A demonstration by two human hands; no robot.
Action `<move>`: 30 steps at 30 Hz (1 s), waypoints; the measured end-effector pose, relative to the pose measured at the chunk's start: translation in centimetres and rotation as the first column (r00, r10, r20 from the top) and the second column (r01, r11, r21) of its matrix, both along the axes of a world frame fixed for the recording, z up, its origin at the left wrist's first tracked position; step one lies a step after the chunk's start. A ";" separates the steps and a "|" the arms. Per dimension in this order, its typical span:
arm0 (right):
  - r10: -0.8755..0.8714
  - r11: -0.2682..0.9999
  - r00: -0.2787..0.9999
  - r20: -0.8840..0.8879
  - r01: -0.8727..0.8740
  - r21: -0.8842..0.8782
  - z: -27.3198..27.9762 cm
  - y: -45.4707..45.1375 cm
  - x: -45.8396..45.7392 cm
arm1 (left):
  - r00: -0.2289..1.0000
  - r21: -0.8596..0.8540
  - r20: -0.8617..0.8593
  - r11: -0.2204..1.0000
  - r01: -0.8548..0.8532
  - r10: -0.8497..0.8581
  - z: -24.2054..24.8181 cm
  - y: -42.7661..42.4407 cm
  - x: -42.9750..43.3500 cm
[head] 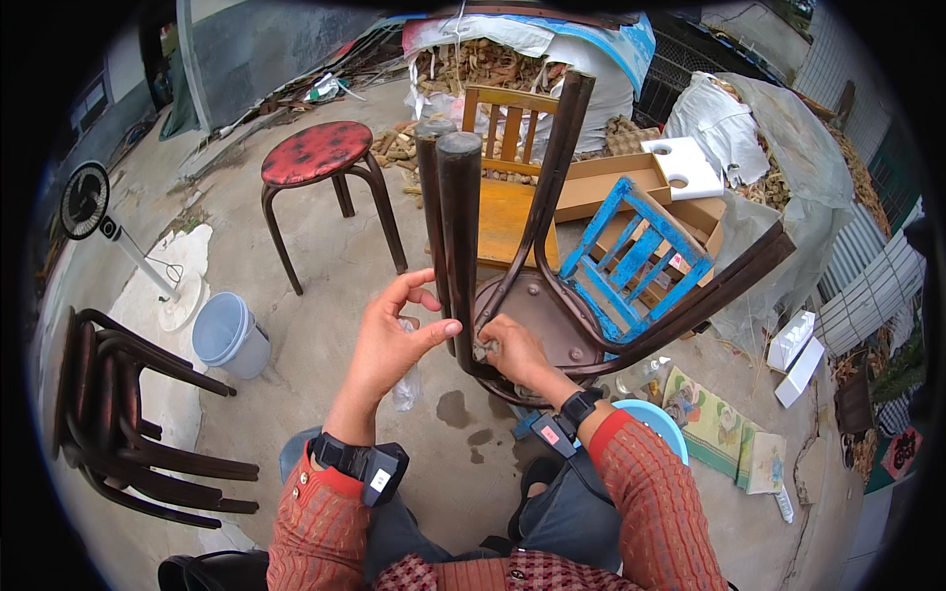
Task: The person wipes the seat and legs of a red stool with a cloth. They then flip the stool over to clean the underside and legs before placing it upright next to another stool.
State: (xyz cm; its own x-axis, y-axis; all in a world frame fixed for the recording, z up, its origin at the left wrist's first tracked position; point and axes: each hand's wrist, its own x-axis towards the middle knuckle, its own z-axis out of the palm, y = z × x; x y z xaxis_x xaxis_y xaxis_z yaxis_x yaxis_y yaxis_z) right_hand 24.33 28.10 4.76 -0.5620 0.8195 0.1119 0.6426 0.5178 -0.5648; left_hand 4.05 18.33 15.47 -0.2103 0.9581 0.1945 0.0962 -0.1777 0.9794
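Note:
In front of me a brown metal-legged stool (543, 310) is upside down, its legs pointing up and outward and the underside of its seat showing. My right hand (517, 351) pinches a small grey rag (484, 349) against the base of the nearest legs, inside the frame. My left hand (403, 325) is just left of those same legs, thumb and fingers apart; its thumb tip is at the leg, and whether it touches cannot be told. Below the left hand a piece of clear plastic (406, 388) shows. What holds the stool up is mostly hidden.
A red-topped round stool (318, 154) stands upright ahead. At left are stacked stools (111, 414), a bucket (230, 336) and a fan (85, 199). A yellow wooden chair (510, 214), a blue chair (639, 255), cardboard boxes (613, 185), a light-blue basin (658, 425) and a patterned cloth (709, 421) lie beyond and right.

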 end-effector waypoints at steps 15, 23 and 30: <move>0.323 0.793 0.836 0.444 -0.495 0.355 -2.9 3.7 1.3 | 0.967 0.119 -0.228 0.989 -0.088 0.113 -0.8 2.2 0.9; -0.328 0.905 0.869 0.370 0.177 0.387 -2.8 11.3 6.0 | 0.979 0.124 -0.184 0.990 -0.061 0.083 -2.0 2.8 0.4; 0.271 0.950 0.961 -0.062 -0.257 0.179 -0.7 4.5 -0.8 | 0.984 0.076 -0.172 0.997 -0.028 0.040 -1.4 2.7 0.4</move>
